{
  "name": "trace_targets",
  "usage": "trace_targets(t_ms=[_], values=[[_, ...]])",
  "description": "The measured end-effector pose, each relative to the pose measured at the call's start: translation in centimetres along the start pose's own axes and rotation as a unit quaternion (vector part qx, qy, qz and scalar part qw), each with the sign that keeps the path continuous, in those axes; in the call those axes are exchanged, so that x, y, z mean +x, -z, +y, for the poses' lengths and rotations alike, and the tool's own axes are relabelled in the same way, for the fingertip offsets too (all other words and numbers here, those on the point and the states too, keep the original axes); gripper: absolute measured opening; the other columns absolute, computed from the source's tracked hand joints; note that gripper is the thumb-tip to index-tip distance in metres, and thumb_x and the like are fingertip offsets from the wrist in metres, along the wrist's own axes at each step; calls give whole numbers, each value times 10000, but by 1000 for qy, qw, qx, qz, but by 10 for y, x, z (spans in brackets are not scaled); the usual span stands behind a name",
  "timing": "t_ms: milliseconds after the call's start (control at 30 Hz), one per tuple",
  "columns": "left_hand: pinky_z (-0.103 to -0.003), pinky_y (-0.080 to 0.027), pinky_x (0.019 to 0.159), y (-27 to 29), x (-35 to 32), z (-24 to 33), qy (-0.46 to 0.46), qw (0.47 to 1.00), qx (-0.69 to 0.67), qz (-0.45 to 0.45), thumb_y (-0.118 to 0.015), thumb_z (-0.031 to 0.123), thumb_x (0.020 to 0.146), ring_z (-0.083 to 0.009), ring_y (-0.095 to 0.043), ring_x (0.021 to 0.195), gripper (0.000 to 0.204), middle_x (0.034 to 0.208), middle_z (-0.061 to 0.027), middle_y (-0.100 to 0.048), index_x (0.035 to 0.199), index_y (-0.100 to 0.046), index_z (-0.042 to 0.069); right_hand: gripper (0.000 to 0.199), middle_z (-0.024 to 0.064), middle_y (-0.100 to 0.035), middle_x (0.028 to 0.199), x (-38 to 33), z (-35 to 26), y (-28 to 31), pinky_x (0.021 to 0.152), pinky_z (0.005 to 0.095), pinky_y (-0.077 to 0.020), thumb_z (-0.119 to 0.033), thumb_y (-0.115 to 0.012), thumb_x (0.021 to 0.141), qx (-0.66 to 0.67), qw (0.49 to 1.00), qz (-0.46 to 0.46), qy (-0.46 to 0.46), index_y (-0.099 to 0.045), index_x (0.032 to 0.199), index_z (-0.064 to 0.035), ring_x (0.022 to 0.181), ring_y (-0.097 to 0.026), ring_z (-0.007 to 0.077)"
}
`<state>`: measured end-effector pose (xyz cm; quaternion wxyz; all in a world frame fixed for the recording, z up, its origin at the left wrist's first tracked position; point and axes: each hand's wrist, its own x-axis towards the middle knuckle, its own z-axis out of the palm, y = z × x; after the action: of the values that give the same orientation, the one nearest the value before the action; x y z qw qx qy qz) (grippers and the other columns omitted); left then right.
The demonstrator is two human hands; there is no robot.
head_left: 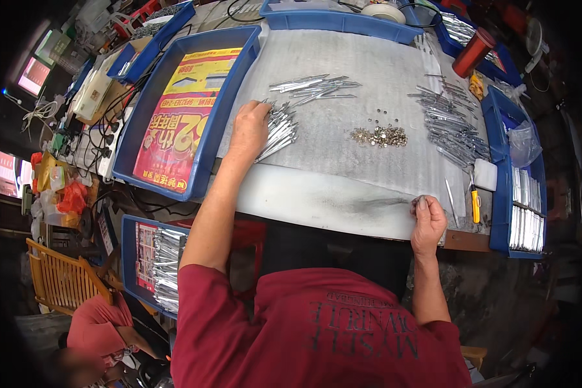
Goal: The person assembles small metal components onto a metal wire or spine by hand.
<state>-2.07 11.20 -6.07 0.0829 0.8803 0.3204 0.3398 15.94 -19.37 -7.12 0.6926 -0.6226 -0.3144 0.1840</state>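
Bent over the left part of the work surface, my left hand (249, 129) has its fingers closed at the upper end of a pile of thin silvery metal rods (279, 132). What lies between those fingertips is hidden. A second bunch of rods (317, 87) is just beyond it. By the table's front edge, my right hand (428, 223) is closed, thumb against fingers; anything pinched there is too small to name. Between the hands and farther in sits a heap of small shiny round metal pieces (383, 136), a few of them scattered behind it.
A large pile of rods (449, 123) spreads at the right, near a yellow-handled tool (476, 205) and a red cylinder (474, 52). Blue trays (210, 139) flank the pale sheet (343, 58); another tray (130, 258) holds rods below left. A person (103, 330) sits at lower left.
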Motion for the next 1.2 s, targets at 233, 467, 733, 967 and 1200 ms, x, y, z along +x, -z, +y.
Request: trace_targets(t_ms=[233, 467, 733, 967, 1200], values=[[-367, -426, 694, -14, 24, 19, -34, 999, -22, 7, -566, 12, 709, -314, -536, 784, 109, 805, -141, -560, 815, -587, -1, 142, 0, -509, 694, 1, -3, -1, 590, 188, -377, -103, -492, 849, -16, 1000, 0, -7, -537, 839, 32, 628, -448, 54], [-428, -426, 639, -49, 45, 34, -77, 981, 134, -118, -574, 102, 703, -295, -537, 815, 86, 780, -125, -570, 712, -553, 20, 143, 0, -507, 684, 0, -6, -2, 582, 187, -375, -103, -490, 850, -15, 1000, -1, 2, -533, 842, 33, 628, -446, 55], [-424, -391, 688, -49, 48, 43, -109, 969, 179, -127, -490, 43, 699, -263, -548, 804, 91, 791, -112, -584, 753, -562, 30, 136, 7, -513, 702, 0, -2, 0, 589, 188, -376, -95, -489, 851, -3, 1000, -1, 0, -536, 850, 32, 634, -449, 58], [-417, -392, 643, -37, 38, 49, -76, 988, 127, -54, -511, 44, 693, -277, -547, 763, 54, 759, -114, -577, 735, -546, 35, 140, -2, -506, 697, 0, -3, -5, 588, 186, -374, -101, -493, 851, -2, 1000, -4, -1, -538, 850, 31, 633, -443, 53], [-369, -430, 653, 0, -3, 113, -15, 980, -191, -53, -551, 64, 744, -315, -555, 728, 102, 761, -162, -567, 810, -569, -11, 145, -11, -495, 692, 2, -5, 1, 586, 180, -367, -108, -500, 848, -55, 998, -26, -15, -539, 840, 31, 635, -433, 46]])
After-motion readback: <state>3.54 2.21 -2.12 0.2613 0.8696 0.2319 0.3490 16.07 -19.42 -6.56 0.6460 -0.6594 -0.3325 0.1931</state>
